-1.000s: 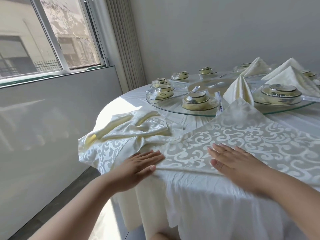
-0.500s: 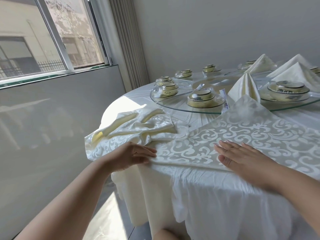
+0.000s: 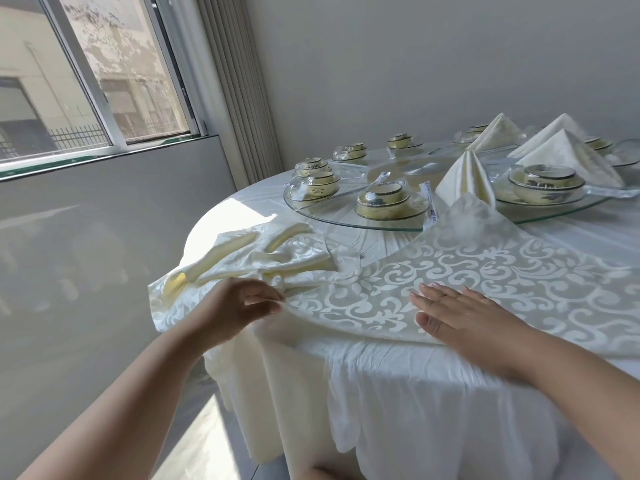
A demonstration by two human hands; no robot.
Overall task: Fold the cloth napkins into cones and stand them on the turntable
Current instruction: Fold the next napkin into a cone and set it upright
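Head | left grip (image 3: 242, 303) pinches napkin (image 3: 467, 271) corner at table edge | right grip (image 3: 464, 317) spread flat on it

A round table (image 3: 433, 393) under a white cloth carries a glass turntable (image 3: 346, 216) at twelve o'clock, a spread napkin (image 3: 485, 271) centrally, crumpled napkins (image 3: 263, 258) at nine o'clock.

Both forearms are bare, sleeveless, with no jewellery on either hand.
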